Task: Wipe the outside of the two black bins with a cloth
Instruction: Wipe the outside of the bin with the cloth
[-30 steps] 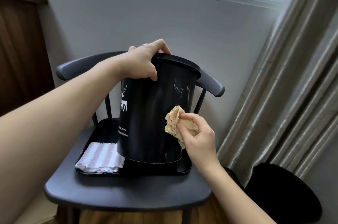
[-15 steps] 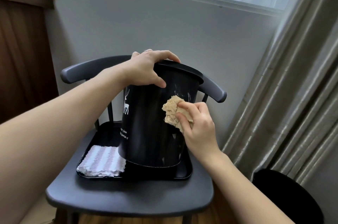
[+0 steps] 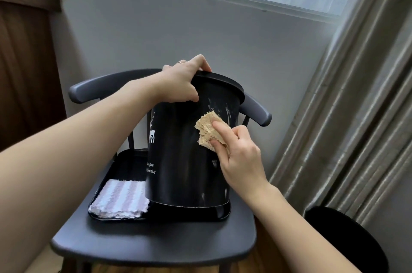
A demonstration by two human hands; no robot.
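The black bin (image 3: 178, 156) bears small white script, not fully legible.

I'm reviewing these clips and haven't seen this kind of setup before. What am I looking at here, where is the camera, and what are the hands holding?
There is no machine: a person wears a camera on the head, looking down at their own arms. The left hand grips the rim of a black bin to steady it. The right hand presses a tan cloth against the bin's side, near whitish smears. The bin stands in a black tray on a dark chair, beside a folded striped cloth. A second black bin sits on the floor by the curtain.
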